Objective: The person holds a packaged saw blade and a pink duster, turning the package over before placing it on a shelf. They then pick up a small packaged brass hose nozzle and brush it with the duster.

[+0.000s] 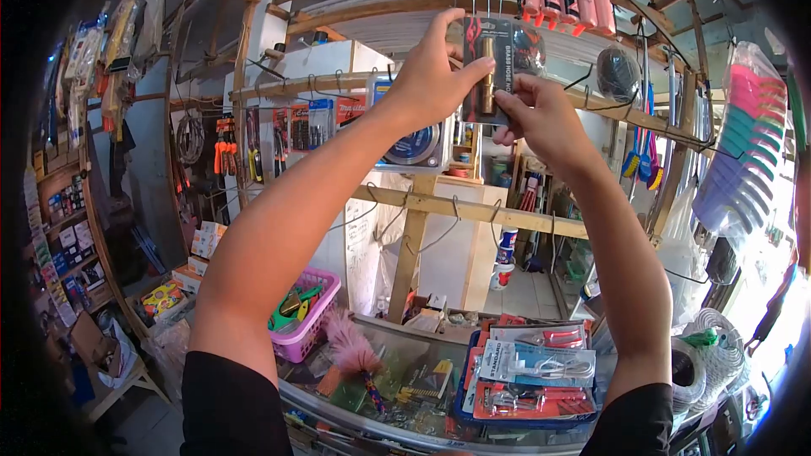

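Raised in front of me at a wooden rail is a packaged brass hose nozzle [488, 93], mounted on a dark card with red flame print. My left hand [431, 76] grips the card's left side, thumb across the front and fingers behind. Closed on the lower right edge of the same pack is my right hand [541, 118], its thumb and fingers pinching it. Just behind the pack, a blue round item in clear packaging [414, 145] hangs from the rail. Whether the nozzle pack touches a hook is hidden by my hands.
Bent wire hooks [456, 207] stick out from the lower wooden rail [524, 218]. Paint rollers [570, 0] hang above right. Below stands a glass counter [338, 397] with a pink basket [308, 329], a feather duster [351, 344] and a blue tray [465, 405] of packaged tools.
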Action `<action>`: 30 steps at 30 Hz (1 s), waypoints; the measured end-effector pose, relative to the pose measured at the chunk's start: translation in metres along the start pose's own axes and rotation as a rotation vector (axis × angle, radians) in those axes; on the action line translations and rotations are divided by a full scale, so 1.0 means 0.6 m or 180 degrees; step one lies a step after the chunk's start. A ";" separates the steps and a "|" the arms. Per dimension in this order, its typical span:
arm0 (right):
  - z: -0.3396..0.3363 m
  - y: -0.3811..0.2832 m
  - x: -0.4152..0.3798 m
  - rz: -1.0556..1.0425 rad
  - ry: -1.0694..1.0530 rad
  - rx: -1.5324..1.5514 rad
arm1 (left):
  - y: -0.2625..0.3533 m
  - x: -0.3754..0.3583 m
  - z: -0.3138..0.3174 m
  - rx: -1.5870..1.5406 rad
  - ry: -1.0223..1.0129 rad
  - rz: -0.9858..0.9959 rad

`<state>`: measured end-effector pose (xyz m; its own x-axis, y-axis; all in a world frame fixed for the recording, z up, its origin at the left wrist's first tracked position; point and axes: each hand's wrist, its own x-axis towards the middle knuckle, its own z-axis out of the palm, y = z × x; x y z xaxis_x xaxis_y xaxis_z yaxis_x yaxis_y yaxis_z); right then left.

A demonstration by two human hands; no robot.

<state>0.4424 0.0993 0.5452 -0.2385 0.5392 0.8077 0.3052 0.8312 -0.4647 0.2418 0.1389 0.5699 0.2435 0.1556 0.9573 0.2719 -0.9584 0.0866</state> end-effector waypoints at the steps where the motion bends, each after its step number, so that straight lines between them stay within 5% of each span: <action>1: -0.003 0.002 0.006 -0.0007 0.0020 0.0032 | -0.004 0.008 0.003 -0.0041 0.0023 0.0037; 13: -0.029 0.023 0.026 0.0122 -0.0346 0.0994 | -0.007 0.032 0.021 -0.0109 -0.0112 -0.0033; 30: -0.047 -0.046 0.054 0.0413 0.0352 0.2526 | 0.007 0.079 -0.018 -0.0568 -0.0362 -0.1098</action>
<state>0.4522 0.0899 0.5944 -0.1411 0.6558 0.7417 -0.4305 0.6340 -0.6425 0.2443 0.1396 0.6184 0.2706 0.4913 0.8279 0.1921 -0.8703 0.4536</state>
